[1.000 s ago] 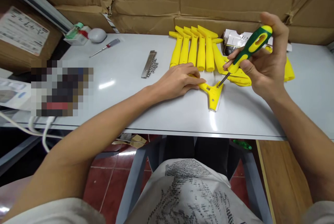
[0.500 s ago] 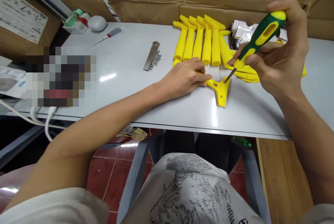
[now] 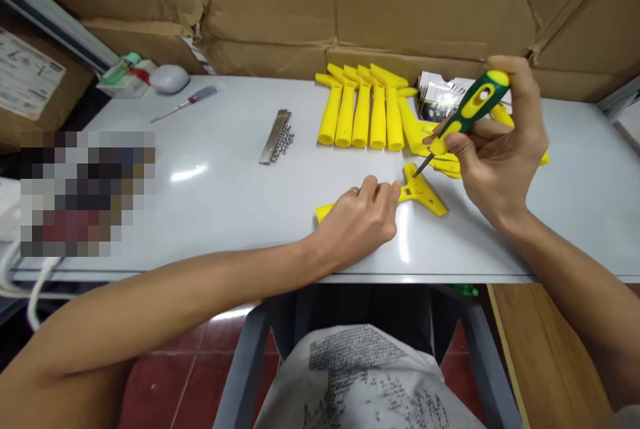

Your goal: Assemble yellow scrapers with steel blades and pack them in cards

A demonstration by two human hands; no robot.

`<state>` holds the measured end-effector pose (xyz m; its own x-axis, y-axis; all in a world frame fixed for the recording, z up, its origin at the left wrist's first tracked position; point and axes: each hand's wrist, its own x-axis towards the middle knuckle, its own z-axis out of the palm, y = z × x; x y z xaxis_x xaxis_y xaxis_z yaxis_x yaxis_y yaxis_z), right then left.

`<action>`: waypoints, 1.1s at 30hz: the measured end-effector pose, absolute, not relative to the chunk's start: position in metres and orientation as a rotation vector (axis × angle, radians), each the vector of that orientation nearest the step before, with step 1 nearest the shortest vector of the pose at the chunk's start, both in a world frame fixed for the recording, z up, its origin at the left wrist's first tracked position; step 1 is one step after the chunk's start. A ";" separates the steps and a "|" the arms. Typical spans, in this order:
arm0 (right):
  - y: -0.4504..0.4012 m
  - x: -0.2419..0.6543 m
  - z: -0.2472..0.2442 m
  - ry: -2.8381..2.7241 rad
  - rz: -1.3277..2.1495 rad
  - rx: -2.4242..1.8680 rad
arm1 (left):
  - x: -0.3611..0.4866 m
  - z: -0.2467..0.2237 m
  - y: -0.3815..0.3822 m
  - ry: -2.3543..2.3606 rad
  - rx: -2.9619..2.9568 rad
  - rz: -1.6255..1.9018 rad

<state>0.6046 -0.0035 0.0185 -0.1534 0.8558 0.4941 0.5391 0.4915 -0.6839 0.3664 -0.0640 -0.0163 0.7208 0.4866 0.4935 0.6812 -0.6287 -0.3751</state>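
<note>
My left hand (image 3: 361,222) is wrapped round the handle of a yellow scraper (image 3: 425,194), pressed on the white table with its wide head pointing right. In my right hand (image 3: 505,149) is a green and yellow screwdriver (image 3: 470,112), tilted, its tip at a hole in the scraper's head. Several yellow handles (image 3: 361,112) lie side by side behind my left hand, and more yellow pieces (image 3: 445,163) lie partly behind my right hand. Further left, a pile of small screws (image 3: 285,142) touches a stack of metal blades (image 3: 275,137).
A second screwdriver (image 3: 187,103) lies at the back left, near a white rounded object (image 3: 169,79) and a small clear box (image 3: 123,82). An open box of cards (image 3: 443,95) stands at the back. Cardboard (image 3: 280,9) lines the rear edge. A blurred patch covers the left side.
The scraper has turned and shifted nearer the table's front edge, with my left hand now over its handle. The screwdriver tip has moved to the hole nearer the back. The camera view has also shifted.
</note>
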 end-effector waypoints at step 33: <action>0.071 0.660 0.027 -2.273 -0.484 -1.868 | 0.326 -0.003 0.002 -1.554 -2.381 -0.915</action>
<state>0.6596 0.0714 0.0274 -0.2072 0.9231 0.3240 0.9750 0.1677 0.1458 0.3259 0.0022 -0.0030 0.2751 0.7775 0.5655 0.8719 -0.4497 0.1940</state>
